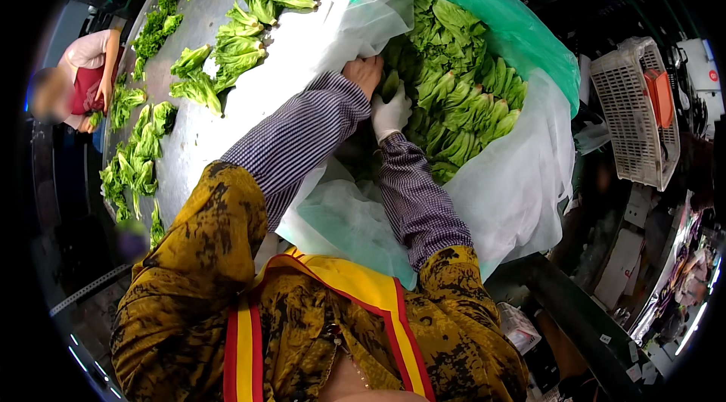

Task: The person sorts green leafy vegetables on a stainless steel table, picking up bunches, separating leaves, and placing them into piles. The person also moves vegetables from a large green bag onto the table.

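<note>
A large plastic bag (510, 186), white and clear with a green outer layer, stands before me with its mouth spread. Stacked rows of green leaf lettuce (459, 95) fill it, several with pale cut stems showing. My left hand (363, 74), bare, reaches in at the bag's left side; its fingertips are hidden in shadow beside the lettuce. Close by it, my right hand (392, 112) wears a white glove and grips a dark lettuce head (390, 87), most of which is hidden. Checked sleeves cover both forearms.
Lettuce heads (238, 53) lie in a row on the metal table (187, 158) to the left, with more greens (139, 147) along its far edge. A person in a red apron (88, 81) works there. A plastic crate (632, 112) stands at right.
</note>
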`<move>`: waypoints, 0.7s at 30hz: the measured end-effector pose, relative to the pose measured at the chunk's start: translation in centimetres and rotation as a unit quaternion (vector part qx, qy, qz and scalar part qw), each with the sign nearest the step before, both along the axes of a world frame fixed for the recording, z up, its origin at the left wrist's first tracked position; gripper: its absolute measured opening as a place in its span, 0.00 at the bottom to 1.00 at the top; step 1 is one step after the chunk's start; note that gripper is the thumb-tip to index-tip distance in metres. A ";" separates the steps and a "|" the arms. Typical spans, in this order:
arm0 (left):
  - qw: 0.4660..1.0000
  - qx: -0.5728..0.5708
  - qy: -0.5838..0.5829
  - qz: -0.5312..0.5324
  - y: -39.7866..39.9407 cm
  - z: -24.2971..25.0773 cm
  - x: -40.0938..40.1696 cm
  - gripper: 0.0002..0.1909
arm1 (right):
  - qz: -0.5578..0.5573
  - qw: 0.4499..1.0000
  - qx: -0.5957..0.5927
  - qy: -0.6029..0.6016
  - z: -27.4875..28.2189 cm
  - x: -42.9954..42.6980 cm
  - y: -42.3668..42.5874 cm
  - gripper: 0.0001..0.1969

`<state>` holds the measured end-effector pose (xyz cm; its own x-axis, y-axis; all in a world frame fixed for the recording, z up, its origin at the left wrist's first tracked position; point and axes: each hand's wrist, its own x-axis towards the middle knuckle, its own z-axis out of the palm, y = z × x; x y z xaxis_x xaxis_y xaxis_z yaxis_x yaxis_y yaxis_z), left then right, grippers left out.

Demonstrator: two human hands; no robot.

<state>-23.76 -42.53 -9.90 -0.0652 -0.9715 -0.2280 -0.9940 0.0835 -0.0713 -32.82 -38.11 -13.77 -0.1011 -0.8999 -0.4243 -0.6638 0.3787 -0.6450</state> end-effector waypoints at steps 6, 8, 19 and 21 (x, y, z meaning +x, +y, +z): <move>0.991 -0.043 -0.073 -0.107 -0.1 -1.5 1.0 0.13 | -0.090 0.968 -0.029 -0.234 -2.0 0.8 0.8 0.41; 0.987 0.005 0.005 -0.159 -0.1 1.6 1.2 0.20 | -0.108 0.972 -0.034 -0.206 -1.4 0.0 1.4 0.40; 0.920 0.075 0.381 0.048 2.6 7.9 0.6 0.28 | -0.160 0.874 -0.056 -0.456 3.2 -2.7 3.1 0.17; 0.869 0.028 0.484 0.092 4.4 8.8 0.0 0.25 | -0.183 0.859 -0.057 -0.475 7.9 -2.5 3.9 0.20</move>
